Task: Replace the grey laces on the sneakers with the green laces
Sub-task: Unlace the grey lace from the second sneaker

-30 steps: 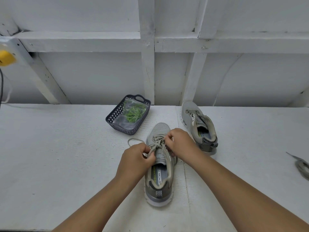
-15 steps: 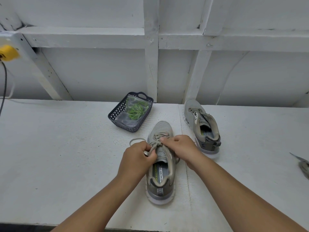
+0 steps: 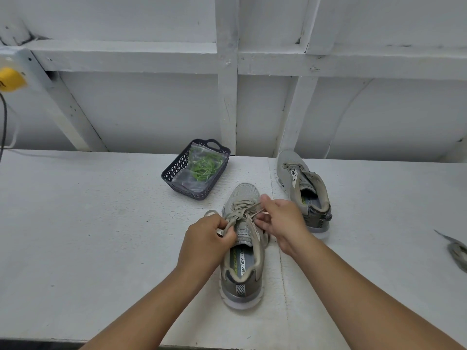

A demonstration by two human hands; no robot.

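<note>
- Leftmost, a yellow object (image 3: 10, 79) sits on the white wall frame beyond the bench's far left corner, with a dark cable (image 3: 3, 122) hanging below it; the left stretch of the white bench (image 3: 75, 223) from there to the basket is bare, open surface.
- Next, a dark perforated basket (image 3: 177, 170) stands near the far edge, left of centre, holding a clear bag with the green laces (image 3: 206, 166) inside; it is just beyond the near sneaker's toe and apart from it.
- The left hand (image 3: 206, 242) has its fingers curled round a strand of the grey lace (image 3: 240, 214) at the left side of the near sneaker, with a loop of lace lying on the bench just beyond the knuckles.
- The near sneaker (image 3: 242, 269) stands upright in the middle of the bench, toe towards the wall, heel close to the front edge, grey lace in its eyelets.
- The right hand (image 3: 281, 219) pinches the lace over the sneaker's right side, thumb and fingers closed on a strand; the two hands are close together but not touching.
- The second sneaker (image 3: 303, 190) stands just right of the right hand, toe near the far edge, with no lace visible in its eyelets.
- Further right lies open bench, then a loose grey lace (image 3: 457, 251) at the right edge of the view.
</note>
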